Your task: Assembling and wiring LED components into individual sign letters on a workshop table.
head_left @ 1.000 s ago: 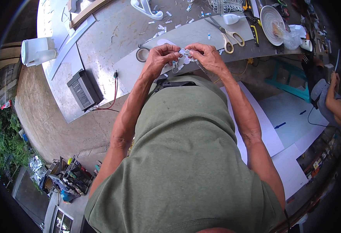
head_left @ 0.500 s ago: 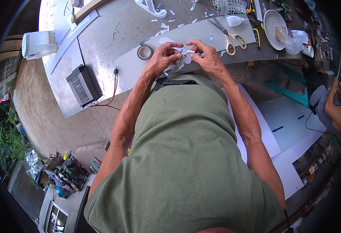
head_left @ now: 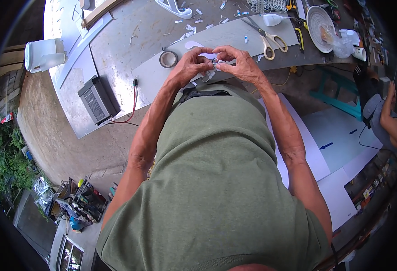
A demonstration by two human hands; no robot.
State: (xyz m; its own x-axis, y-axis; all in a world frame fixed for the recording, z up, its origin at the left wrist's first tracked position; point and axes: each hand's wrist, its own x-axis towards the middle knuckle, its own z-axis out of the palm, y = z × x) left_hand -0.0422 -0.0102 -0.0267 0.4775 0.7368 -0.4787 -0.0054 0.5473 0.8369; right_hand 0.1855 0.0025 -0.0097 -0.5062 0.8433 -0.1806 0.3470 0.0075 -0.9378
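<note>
A small white piece (head_left: pixel 213 67) is pinched between the closed fingers of the left hand (head_left: pixel 190 67) and right hand (head_left: pixel 240 65), held as before above the table's (head_left: pixel 130 36) near edge; tape roll (head_left: pixel 168 58) lies left.

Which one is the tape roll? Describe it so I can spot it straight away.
Start at the long grey workbench. Just beyond the left hand lies the tape roll, flat on a pale sheet. It is the only brown ring there; the scissors have yellow handles.
</note>
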